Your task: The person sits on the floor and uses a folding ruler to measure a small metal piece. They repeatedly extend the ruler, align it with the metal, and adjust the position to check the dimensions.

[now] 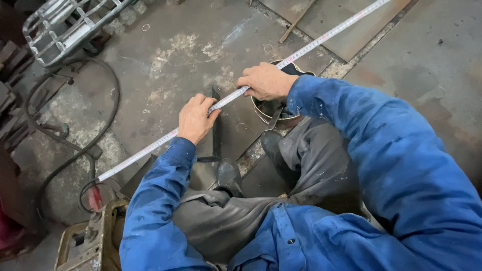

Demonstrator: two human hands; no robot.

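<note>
Left hand (197, 118) pinches the tape measure (311, 45), thumb and fingers closed on the blade over the upright dark steel plate (216, 125). Right hand (265, 81) clamps the same blade further along, above the round metal tin (273, 108). The tape runs diagonally across the steel floor (175, 55); black cable (70, 150) curls at left.

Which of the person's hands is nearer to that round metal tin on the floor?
The right. The right hand rests directly over the round tin, pinching the measuring tape; the left hand holds the tape farther left, beside the upright dark metal piece.
</note>
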